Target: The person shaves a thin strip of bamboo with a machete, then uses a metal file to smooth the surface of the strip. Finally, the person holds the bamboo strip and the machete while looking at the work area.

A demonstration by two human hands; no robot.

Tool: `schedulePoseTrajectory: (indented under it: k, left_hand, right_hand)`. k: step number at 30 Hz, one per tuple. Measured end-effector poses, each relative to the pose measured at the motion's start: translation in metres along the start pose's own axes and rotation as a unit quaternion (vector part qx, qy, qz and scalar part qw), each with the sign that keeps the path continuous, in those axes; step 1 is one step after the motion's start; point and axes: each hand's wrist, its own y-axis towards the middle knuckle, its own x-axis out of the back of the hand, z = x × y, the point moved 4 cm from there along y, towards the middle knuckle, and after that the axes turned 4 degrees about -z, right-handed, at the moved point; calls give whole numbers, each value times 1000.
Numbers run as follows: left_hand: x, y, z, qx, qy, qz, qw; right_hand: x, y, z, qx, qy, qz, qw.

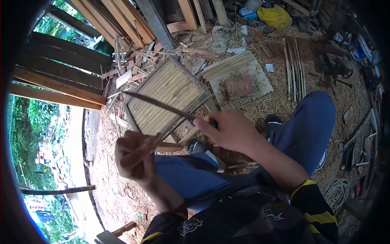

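My right hand grips the handle of a long dark knife whose blade points up and to the left. My left hand is closed around a thin bamboo strip held just below the blade. Both hands hover above my knees in blue trousers. Under the blade, on the ground, lies a woven bamboo panel in a frame.
Wooden planks lean at the left and top. A bundle of split bamboo slats lies beside a flat slab. More sticks, a yellow bag, tools and a coiled white cord are scattered on the shavings-covered ground.
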Motion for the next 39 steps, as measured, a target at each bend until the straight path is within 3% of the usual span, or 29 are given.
schedulePoseTrajectory:
  k: [4, 7, 10, 13, 16, 23, 26, 32, 35, 39]
  left_hand:
    - [-3, 0, 2, -1, -3, -6, 1000]
    - [0, 0, 4, 5, 2, -26, 1000]
    - [0, 1, 7, 4, 4, -32, 999]
    - [3, -4, 6, 1, 2, -17, 1000]
    - [-2, 0, 2, 8, -6, -17, 1000]
    - [-1, 1, 6, 12, 2, -20, 1000]
    - [0, 2, 7, 17, 4, -19, 1000]
    - [-2, 2, 10, 31, 7, -45, 998]
    - [2, 2, 12, 27, 4, -45, 999]
    - [5, -1, 13, 16, 29, -22, 999]
  right_hand:
    - [7, -22, 29, 116, 53, 25, 992]
    - [0, -1, 8, 38, 55, 19, 998]
    - [2, -12, 19, 53, 41, 8, 998]
    - [13, -28, 37, 126, -13, 38, 991]
    - [-1, -2, 3, 28, 13, -3, 1000]
    - [0, -13, 15, 95, 81, 1, 992]
    - [-5, 12, -16, -1, -14, -20, 1000]
    - [-8, -5, 3, 105, 63, -25, 992]
    - [-12, 21, -32, -50, 5, -2, 999]
    - [-11, 7, -17, 24, 33, -16, 999]
